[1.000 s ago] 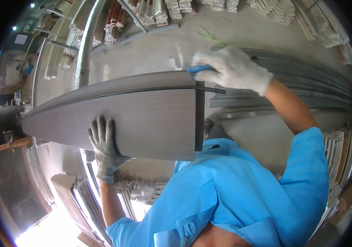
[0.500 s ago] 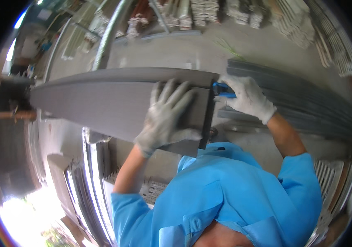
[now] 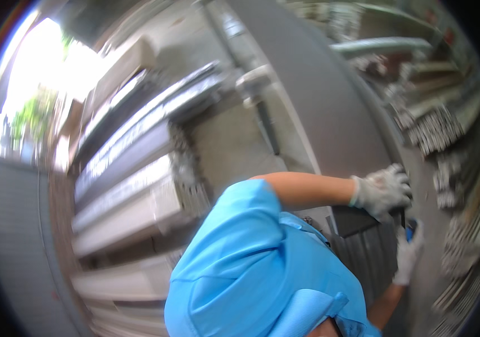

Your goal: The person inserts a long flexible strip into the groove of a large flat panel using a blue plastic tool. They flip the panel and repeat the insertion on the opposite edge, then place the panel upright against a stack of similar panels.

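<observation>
A long dark grey board (image 3: pixel 330 101) runs from the top of the view down to its end beside me. My left hand (image 3: pixel 383 191), in a whitish work glove, is curled over the far corner of that end. Lower and farther right, my gloved right hand (image 3: pixel 408 258) grips a small blue and black hand tool (image 3: pixel 410 230), close to the board's corner. Motion blur and the fingers hide most of the tool, so its exact kind does not show.
Several dark grey boards (image 3: pixel 363 253) lie below the board's end. Long pale profiles are stacked at left (image 3: pixel 133 224), and bundled strips (image 3: pixel 436 129) lie on the floor at right. A metal support stand (image 3: pixel 265 121) is beside the board. Bright daylight enters at upper left.
My view has swung left, so the board now runs steeply upward. My left hand has gone from lying flat on the board to curling over its end corner. The right hand keeps the blue tool.
</observation>
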`<state>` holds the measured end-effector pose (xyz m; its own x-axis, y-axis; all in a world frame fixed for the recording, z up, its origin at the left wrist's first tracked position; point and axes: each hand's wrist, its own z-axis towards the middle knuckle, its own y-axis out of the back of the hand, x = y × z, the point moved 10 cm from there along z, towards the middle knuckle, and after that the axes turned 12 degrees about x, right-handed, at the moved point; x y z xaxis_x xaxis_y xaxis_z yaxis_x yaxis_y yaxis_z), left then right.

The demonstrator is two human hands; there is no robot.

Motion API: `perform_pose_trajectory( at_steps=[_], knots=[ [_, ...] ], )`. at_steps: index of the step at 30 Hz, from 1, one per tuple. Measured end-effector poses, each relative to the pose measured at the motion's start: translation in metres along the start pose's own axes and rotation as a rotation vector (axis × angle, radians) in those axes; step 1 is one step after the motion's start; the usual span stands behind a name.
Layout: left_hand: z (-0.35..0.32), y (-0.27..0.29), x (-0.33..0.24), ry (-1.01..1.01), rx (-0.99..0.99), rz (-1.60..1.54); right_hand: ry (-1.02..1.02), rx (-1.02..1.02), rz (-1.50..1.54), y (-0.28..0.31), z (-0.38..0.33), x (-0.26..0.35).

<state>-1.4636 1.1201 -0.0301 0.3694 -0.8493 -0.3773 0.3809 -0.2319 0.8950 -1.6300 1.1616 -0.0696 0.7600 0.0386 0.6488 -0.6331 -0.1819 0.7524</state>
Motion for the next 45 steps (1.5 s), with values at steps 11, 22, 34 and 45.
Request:
perform_pose_trajectory(
  at_steps=[11,22,34,45],
  knots=[
    [-0.136,0.074,0.024,-0.101,-0.217,-1.407,1.102,-0.352,-0.356,0.007,-0.007,0.319],
    [-0.526,0.069,0.173,0.424,-1.426,-1.827,1.353,0.421,-0.57,-0.329,0.048,0.513],
    [-0.968,-0.347,0.028,2.194,-2.573,-0.817,1.201,0.767,-0.523,-0.478,0.125,0.534],
    [-1.066,-0.441,-0.022,2.502,-2.314,-1.233,0.947,0.778,-0.829,-0.585,0.2,0.565]
  ],
)
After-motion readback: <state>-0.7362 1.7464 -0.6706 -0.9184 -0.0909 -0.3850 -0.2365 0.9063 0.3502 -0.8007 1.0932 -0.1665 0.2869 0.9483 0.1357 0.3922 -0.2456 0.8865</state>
